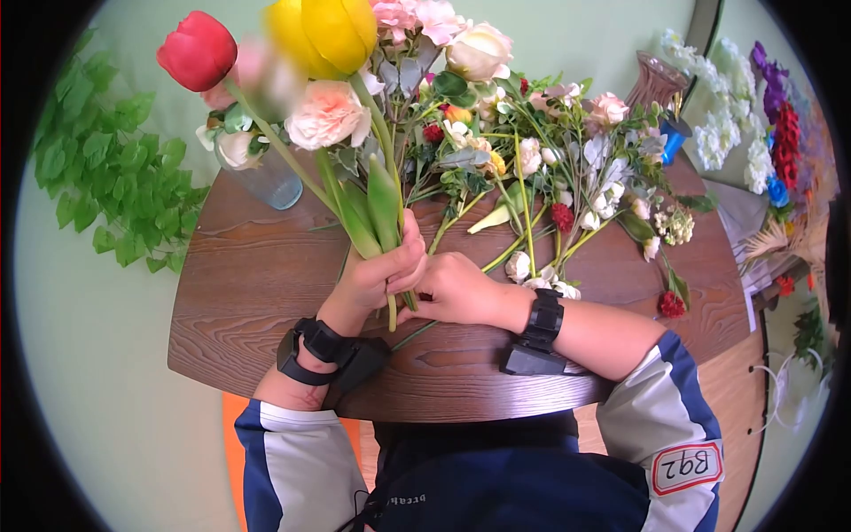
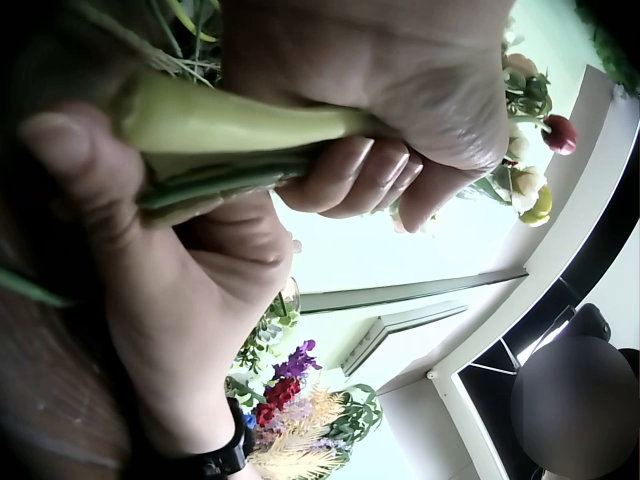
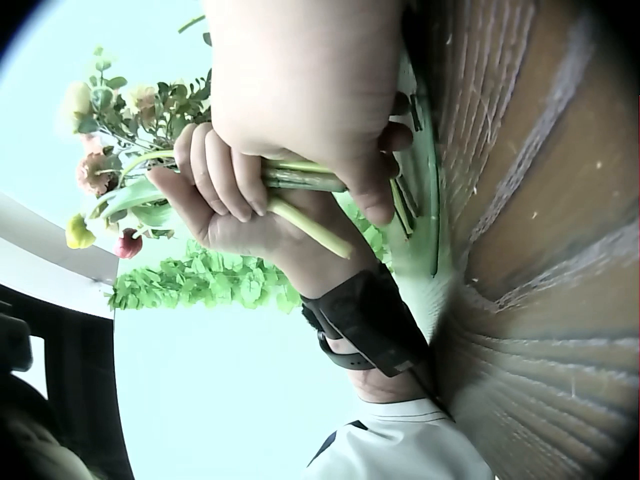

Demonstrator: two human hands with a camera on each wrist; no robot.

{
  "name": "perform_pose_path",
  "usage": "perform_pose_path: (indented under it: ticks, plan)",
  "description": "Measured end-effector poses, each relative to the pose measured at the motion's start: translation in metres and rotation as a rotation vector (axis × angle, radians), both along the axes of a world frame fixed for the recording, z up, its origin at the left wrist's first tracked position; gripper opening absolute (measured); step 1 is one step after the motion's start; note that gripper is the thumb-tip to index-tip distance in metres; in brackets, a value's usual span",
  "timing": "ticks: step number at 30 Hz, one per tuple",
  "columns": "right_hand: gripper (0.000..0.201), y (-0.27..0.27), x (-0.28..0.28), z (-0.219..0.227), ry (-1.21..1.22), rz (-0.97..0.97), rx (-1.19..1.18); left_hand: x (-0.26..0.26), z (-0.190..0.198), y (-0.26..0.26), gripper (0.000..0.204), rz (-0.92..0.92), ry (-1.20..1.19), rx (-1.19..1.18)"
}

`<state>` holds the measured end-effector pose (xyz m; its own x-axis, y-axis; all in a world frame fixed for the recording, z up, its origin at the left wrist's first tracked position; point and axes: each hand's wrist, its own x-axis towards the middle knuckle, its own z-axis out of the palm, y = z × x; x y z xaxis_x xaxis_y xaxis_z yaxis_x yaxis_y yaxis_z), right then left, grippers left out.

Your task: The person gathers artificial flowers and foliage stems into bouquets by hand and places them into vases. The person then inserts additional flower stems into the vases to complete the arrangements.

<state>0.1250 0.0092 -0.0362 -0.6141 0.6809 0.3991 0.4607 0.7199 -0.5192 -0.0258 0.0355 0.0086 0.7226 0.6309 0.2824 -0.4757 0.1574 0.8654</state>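
Observation:
Upright in the left hand is a bunch of flowers, its fingers curled round the stems. Above that grip stand a red tulip, a yellow tulip, a peach flower and paler blooms. Close beside it, the right hand is at the lower stems, thumb and fingers bent round them; its fingertips are partly hidden. One thick pale green stem end sticks out below the left hand, between the two hands in the left wrist view.
Many loose flowers lie across the back and right of the wooden table. A clear glass vase stands back left, a pinkish vase back right. Green leaves hang at left; more flowers are at far right.

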Motion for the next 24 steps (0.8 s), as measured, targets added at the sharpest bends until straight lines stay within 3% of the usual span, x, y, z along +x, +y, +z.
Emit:
perform_pose_path:
  ticks: [5,7,14,24]
  plan:
    - [0.049,-0.004,-0.004,0.01,0.209,0.023,0.029,0.003,-0.001,-0.003,0.016,0.2,-0.023,0.033]
    - [0.049,0.0,-0.003,0.004,0.165,0.012,0.061,0.006,-0.004,-0.004,0.016,0.284,-0.055,0.03]
    - [0.049,0.0,-0.002,0.002,0.088,0.036,0.215,0.003,0.002,-0.006,0.016,0.19,0.014,0.025]
    - [0.044,-0.002,-0.003,0.002,0.007,0.029,0.179,0.001,0.007,-0.004,0.021,0.141,-0.003,0.1]
